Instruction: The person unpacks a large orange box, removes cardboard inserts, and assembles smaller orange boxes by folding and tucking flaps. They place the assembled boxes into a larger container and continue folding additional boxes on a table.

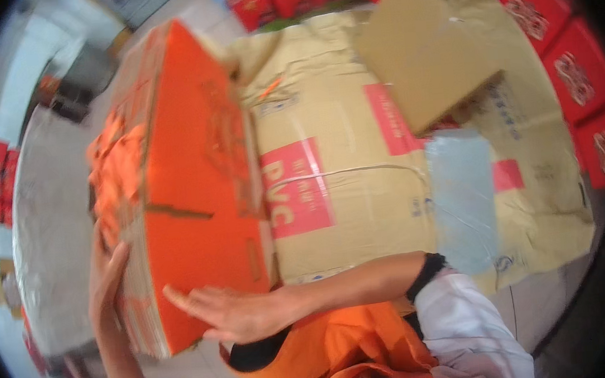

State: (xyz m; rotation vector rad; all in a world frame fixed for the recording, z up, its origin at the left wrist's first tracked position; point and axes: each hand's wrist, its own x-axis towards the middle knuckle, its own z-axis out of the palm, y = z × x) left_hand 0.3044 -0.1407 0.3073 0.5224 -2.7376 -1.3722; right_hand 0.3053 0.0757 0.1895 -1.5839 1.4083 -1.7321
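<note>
Now both flat, fingers-together hands, left hand (105, 278) and right hand (231, 314), press the orange box's (186, 170) near edges.

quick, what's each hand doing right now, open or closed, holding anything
Left hand: open, palm flat against the left side of the orange box.
Right hand: open, fingers spread, pressed on the box's near face. The box is held between both.
</note>
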